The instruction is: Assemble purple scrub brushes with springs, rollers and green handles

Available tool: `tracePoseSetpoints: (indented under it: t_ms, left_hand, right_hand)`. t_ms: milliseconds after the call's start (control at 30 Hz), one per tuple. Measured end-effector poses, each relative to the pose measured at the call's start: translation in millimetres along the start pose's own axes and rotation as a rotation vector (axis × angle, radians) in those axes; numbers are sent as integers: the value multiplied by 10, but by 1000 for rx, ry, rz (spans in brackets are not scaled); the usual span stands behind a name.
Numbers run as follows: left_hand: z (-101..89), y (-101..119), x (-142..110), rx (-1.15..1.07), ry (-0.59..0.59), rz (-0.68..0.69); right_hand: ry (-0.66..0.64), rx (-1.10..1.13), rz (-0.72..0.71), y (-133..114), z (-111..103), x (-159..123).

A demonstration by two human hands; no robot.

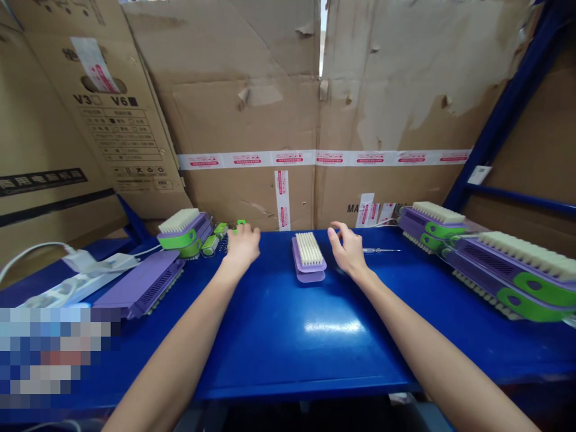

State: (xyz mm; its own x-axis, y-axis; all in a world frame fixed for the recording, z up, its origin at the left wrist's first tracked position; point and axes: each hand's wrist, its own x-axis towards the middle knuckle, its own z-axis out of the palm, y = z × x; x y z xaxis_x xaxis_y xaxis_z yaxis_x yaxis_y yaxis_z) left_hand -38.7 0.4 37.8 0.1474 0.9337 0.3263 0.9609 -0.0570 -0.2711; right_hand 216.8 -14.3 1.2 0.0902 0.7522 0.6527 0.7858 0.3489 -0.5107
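Observation:
My left hand [243, 245] is at the back of the blue table, its fingers bent down beside small green parts [210, 245]. A bright green piece [242, 222] shows just past its knuckles. The fingertips are hidden, so whatever they grip cannot be made out. My right hand [347, 247] hovers empty with thumb and fingers apart. Between the hands lies a purple brush block [308, 251] with cream bristles facing up and a purple plate beneath it. A thin metal tool [380, 250], perhaps a screwdriver, lies just beyond my right hand.
Purple-and-green brush units [517, 270] stand along the right side. Another brush unit [185, 233] and a purple housing [139, 282] sit at the left, near a white power strip [96, 276] with cables. Cardboard [243, 114] walls the back; blue posts [504, 102] frame the sides.

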Motion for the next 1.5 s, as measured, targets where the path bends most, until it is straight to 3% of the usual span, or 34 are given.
tracePoseSetpoints:
  t_ms: [67,133,200,300,467,600,667,767,900,1067,1200,1333,1433,1500]
  left_hand:
    - [24,-113,17,17,-145,-113]
    - [24,-180,31,-2,-264,-140]
    - [-18,-210,34,-15,-289,-114]
    - [-162,-202,13,-5,-204,-68]
    - [-424,-52,-51,-28,52,58]
    - [-433,224,-101,-357,217,345]
    - [-368,386,-131,-526,237,505]
    - [-242,560,-162,-680,253,631]
    - [-118,569,-152,-773,235,583]
    - [-194,572,-202,-498,118,591]
    - [-381,684,-332,-286,183,511]
    - [-448,633,-373,-329,209,494]
    - [-374,554,-337,-464,97,639]
    - [-302,545,-310,-492,-5,657]
  right_hand:
    - [-42,-12,-35,-3,-3,-12]
    - [-90,-30,-56,-9,14,-28]
    - [-107,-43,-68,-20,31,-39]
    - [-69,-42,-95,-33,34,-41]
    - [19,57,-110,-71,11,-39]
    - [-29,417,34,-170,48,-58]
    - [-85,612,114,-226,78,-65]
    - [-76,749,225,-264,105,-49]
    - [75,775,465,-190,84,26]
    - [39,697,788,-65,10,88]
    - [59,649,815,-33,-14,87]
    - [45,640,825,-8,15,92]
    - [54,610,832,15,43,96]
    - [52,593,804,37,58,94]
